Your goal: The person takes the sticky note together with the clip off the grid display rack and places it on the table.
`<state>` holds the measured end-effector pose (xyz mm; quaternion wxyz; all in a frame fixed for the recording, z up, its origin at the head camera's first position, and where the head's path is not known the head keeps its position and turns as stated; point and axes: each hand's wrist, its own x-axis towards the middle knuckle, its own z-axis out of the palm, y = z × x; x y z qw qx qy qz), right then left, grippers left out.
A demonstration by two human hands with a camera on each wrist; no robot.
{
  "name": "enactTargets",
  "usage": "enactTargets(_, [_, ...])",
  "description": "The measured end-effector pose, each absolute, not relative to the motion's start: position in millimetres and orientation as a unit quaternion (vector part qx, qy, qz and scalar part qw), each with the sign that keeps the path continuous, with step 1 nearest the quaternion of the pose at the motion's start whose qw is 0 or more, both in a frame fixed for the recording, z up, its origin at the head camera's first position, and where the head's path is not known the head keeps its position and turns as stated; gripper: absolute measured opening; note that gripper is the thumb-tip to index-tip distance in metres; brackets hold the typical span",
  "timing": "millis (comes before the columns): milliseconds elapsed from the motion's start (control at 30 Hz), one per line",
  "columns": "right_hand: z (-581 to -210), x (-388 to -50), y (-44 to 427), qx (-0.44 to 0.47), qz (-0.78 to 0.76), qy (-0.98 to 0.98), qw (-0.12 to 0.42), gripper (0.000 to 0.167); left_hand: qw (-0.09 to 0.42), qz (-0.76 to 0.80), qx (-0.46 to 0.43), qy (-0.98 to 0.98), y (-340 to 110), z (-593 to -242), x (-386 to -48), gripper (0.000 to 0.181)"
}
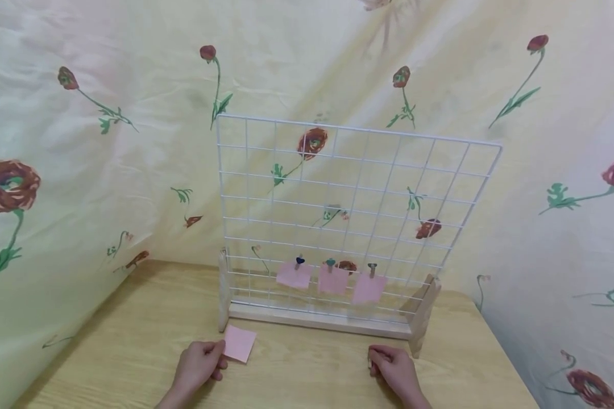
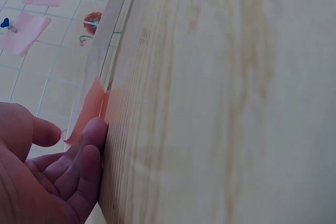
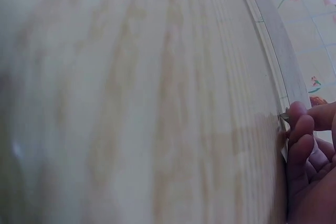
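My left hand (image 1: 198,363) pinches the left edge of a pink sticky note (image 1: 240,344) just above the tabletop, in front of the grid stand's left foot. In the left wrist view the note (image 2: 90,109) sits between thumb and fingers, its far side near the wood. Over to the right, my right hand (image 1: 395,372) holds a small wooden clip (image 1: 370,362) between thumb and fingers, mostly covered by them. Only the clip's tip (image 3: 284,115) shows in the right wrist view. Three pink notes (image 1: 332,279) hang on the white wire grid (image 1: 358,187), each under a small clip (image 1: 372,269).
The grid stands in a wooden base (image 1: 317,324) with an upright foot (image 1: 423,318) at each end, close in front of both hands. Wood-grained tabletop (image 1: 297,375) lies between the hands. A flowered cloth (image 1: 148,187) surrounds the table at the back and sides.
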<state>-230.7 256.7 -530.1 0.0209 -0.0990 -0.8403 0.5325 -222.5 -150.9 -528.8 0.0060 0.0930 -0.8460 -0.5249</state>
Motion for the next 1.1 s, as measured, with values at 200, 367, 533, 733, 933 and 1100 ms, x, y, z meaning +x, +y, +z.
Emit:
enactTargets(200, [-531.0, -230.2, 255.2, -0.097, 0.563, -0.82, 0.019, 0.028, -0.009, -0.528, 0.102, -0.843, -150.9, -527.4, -222.7, 0.035])
enactTargets(367, [-530.2, -229.6, 254.9, -0.101, 0.569, -0.816, 0.021, 0.027, -0.006, -0.532, 0.104, -0.841, -151.6, -524.8, -220.1, 0.036])
enactTargets(533, [-530.7, -230.1, 257.1, -0.114, 0.556, -0.824, 0.008, 0.027, -0.014, -0.544, 0.109, -0.832, -152.1, -524.4, -217.8, 0.035])
enactTargets(733, [-531.2, -228.8, 261.7, -0.121, 0.591, -0.798, -0.016, 0.043, -0.048, -0.598, 0.118, -0.791, -155.2, -528.4, -215.2, 0.048])
enactTargets(933, [-532.6, -225.8, 264.9, -0.117, 0.606, -0.786, -0.028, 0.064, -0.084, -0.645, 0.141, -0.747, -163.2, -534.3, -213.6, 0.063])
enactTargets(1100, [-531.9, -223.9, 267.1, -0.117, 0.594, -0.796, -0.018, 0.075, -0.107, -0.669, 0.127, -0.725, -168.7, -537.1, -213.9, 0.063])
